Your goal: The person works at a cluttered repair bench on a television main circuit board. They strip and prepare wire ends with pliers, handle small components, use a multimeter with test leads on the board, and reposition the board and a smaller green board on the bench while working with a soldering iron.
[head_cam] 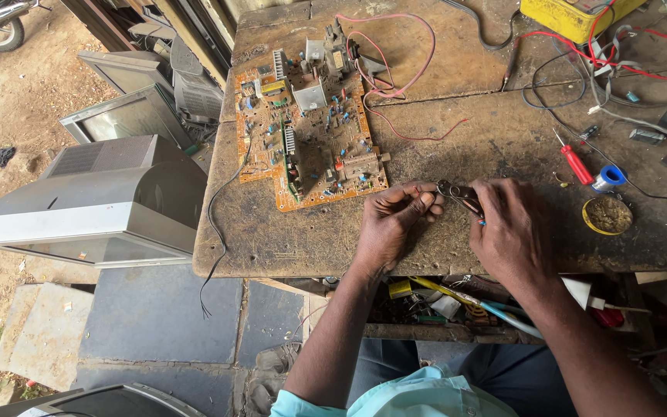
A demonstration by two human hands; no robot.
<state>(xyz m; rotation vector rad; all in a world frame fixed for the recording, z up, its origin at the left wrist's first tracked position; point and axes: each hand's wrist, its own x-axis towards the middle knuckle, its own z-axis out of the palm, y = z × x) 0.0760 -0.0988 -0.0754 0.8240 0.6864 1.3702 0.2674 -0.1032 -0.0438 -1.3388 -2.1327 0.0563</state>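
Scarred and dusty, a wooden table point(457, 139) outdoors carries an orange circuit board point(310, 131), a red screwdriver point(577, 164) and loose wires. Near its front edge, the right hand point(512, 232) is closed around small pliers point(459, 194), their long axis running up-left toward the left hand point(395, 220). The left fingers point(418, 202) are pinched together just beside the pliers' tip, apparently on a thin wire too small to make out.

A worn wooden workbench point(457, 239) carries an orange circuit board point(310, 127) at ten o'clock, a red-handled screwdriver point(575, 161) and blue tape roll point(610, 177) at three o'clock, a yellow box point(569, 15) at one o'clock.
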